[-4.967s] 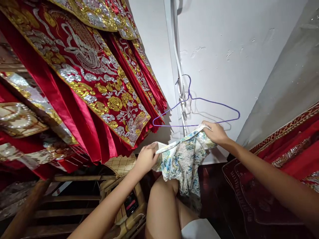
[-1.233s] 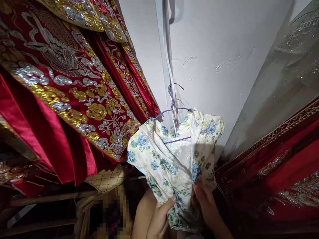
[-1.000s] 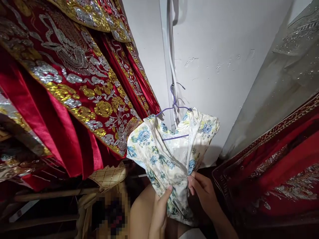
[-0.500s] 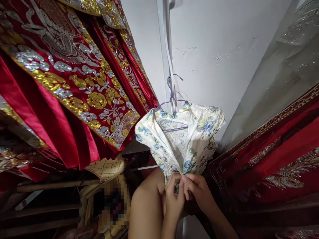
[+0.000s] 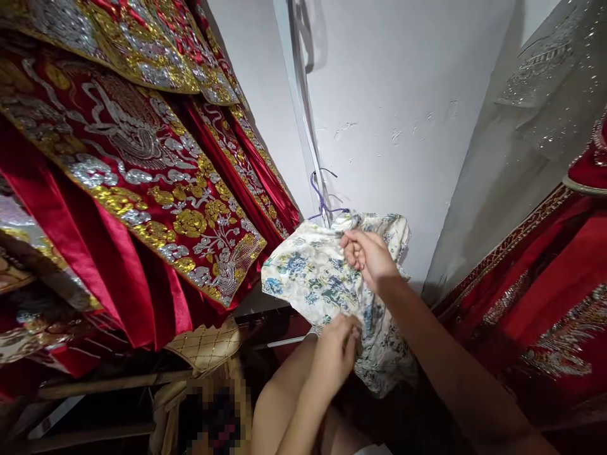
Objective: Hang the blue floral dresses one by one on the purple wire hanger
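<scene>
A white sleeveless top with blue and yellow flowers (image 5: 308,272) hangs in front of me on a purple wire hanger (image 5: 322,205). Only the hanger's hook and upper shoulders show; the rest is inside the cloth. My right hand (image 5: 367,256) is closed in a pinch at the upper end of the top's central seam, near the neckline. Whatever small part it grips there, perhaps a zipper pull, is hidden by the fingers. Lower down, my left hand (image 5: 339,347) has its fingers closed on the fabric along the same line. The two edges of the opening lie together between the hands.
Red costumes with gold and silver sequins (image 5: 190,221) hang at the left. Further red beaded garments (image 5: 545,303) and a sheer sparkly cover (image 5: 535,114) are on the right. A pale strap (image 5: 296,82) runs down the white wall (image 5: 389,76). A quilted-seat chair (image 5: 208,341) stands lower left.
My right hand has moved up from beside my left hand to the neckline. The V-shaped opening of the top has closed. My left hand stays low on the fabric.
</scene>
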A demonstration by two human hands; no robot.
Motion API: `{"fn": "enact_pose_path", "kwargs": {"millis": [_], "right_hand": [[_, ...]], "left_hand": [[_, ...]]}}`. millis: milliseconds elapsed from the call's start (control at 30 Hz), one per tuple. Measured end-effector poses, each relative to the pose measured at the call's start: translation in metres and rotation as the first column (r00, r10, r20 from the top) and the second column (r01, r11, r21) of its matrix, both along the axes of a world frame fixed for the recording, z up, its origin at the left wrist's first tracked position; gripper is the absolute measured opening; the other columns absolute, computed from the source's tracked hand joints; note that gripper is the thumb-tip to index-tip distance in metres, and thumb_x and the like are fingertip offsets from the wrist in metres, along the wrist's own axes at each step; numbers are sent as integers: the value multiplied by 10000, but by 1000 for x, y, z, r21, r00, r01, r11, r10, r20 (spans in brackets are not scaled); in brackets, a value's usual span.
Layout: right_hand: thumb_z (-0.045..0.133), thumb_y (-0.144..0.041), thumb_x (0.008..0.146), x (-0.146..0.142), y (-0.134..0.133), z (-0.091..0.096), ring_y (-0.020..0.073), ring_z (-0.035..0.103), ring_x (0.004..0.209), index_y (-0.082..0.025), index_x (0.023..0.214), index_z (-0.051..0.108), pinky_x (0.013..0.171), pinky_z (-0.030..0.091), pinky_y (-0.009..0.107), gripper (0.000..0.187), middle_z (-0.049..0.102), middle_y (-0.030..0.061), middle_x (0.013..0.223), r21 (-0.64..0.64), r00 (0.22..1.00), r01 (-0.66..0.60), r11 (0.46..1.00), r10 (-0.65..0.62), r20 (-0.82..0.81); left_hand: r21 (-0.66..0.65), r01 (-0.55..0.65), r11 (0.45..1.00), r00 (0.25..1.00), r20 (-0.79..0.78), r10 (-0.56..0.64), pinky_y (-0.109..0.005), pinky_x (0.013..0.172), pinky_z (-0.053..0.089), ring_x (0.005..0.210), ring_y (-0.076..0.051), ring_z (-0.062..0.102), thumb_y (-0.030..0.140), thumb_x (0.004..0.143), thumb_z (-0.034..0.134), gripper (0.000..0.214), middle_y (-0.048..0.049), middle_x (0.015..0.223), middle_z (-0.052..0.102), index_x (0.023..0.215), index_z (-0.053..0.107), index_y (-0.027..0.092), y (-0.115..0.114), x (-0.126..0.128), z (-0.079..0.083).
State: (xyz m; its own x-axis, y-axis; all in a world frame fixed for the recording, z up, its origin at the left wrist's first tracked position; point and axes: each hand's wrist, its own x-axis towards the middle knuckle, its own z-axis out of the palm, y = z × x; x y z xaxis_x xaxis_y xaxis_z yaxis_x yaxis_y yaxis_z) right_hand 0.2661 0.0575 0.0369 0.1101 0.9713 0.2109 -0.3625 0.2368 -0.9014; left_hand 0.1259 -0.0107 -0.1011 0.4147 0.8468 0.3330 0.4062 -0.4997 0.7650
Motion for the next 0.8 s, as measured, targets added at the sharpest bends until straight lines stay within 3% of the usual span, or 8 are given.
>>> {"fn": "enact_pose_path", "kwargs": {"millis": [133, 267, 333, 467, 567, 633, 700, 800], "right_hand": [[599, -407, 844, -8, -22, -17, 85, 411, 405, -182, 656, 621, 427, 313, 212, 294, 509, -47, 437, 33, 993, -60, 998, 57, 107], [588, -397, 873, -4, -28, -12, 96, 411, 417, -190, 656, 621, 456, 331, 231, 301, 498, -50, 434, 86, 964, -64, 994, 40, 263], [600, -416, 876, -1, -23, -13, 99, 406, 424, -189, 666, 628, 456, 318, 237, 311, 486, -53, 442, 115, 944, -56, 992, 15, 328], [589, -422, 872, -2, -7, -38, 103, 377, 427, -191, 637, 612, 449, 269, 253, 331, 437, -57, 451, 127, 905, 26, 992, -77, 419], [562, -395, 869, -4, 2, -67, 108, 386, 436, -201, 587, 567, 465, 281, 260, 342, 430, -52, 458, 134, 872, 71, 988, -127, 472], [564, -376, 841, -1, 3, -85, 110, 394, 429, -208, 545, 532, 463, 285, 259, 341, 415, -52, 442, 108, 859, 93, 990, -134, 495], [571, -373, 814, 4, 0, -101, 114, 406, 412, -212, 513, 520, 453, 290, 257, 345, 416, -48, 413, 48, 857, 136, 990, -142, 494], [577, -384, 808, 11, -13, -116, 115, 405, 386, -211, 491, 536, 448, 308, 257, 363, 434, -40, 377, 10, 893, 175, 984, -164, 418]], "left_hand": [[217, -204, 955, 952, 271, 142, -330, 863, 496, 898, -194, 639, 271, 1012, 487, 392, -54, 996, 680, 1402, 515, 245, 33, -5, 75], [447, -166, 879, 982, 157, 106, -309, 848, 494, 924, -189, 652, 273, 1014, 509, 198, -61, 1001, 710, 1091, 683, 219, 59, -6, 128], [540, -151, 828, 989, 86, 124, -299, 789, 491, 849, -184, 647, 260, 1008, 520, 182, -56, 898, 705, 923, 670, 201, 67, -8, 137], [681, -126, 722, 981, -22, 192, -309, 771, 467, 784, -183, 625, 232, 991, 536, 169, -51, 815, 684, 864, 636, 186, 73, -16, 135], [680, -300, 669, 949, 141, 282, -311, 809, 462, 790, -172, 627, 245, 987, 538, 189, -31, 812, 688, 842, 645, 189, 76, -31, 135], [567, -529, 632, 845, 417, 334, -289, 797, 474, 807, -162, 629, 280, 982, 547, 203, -21, 827, 686, 836, 651, 185, 83, -48, 136], [331, -688, 646, 643, 690, 331, -259, 756, 490, 778, -145, 619, 322, 957, 588, 203, -10, 808, 667, 829, 651, 177, 96, -70, 136], [-145, -555, 819, 284, 893, 350, -248, 748, 531, 715, -127, 621, 328, 916, 641, 185, 5, 753, 643, 805, 623, 182, 116, -101, 118]]}}
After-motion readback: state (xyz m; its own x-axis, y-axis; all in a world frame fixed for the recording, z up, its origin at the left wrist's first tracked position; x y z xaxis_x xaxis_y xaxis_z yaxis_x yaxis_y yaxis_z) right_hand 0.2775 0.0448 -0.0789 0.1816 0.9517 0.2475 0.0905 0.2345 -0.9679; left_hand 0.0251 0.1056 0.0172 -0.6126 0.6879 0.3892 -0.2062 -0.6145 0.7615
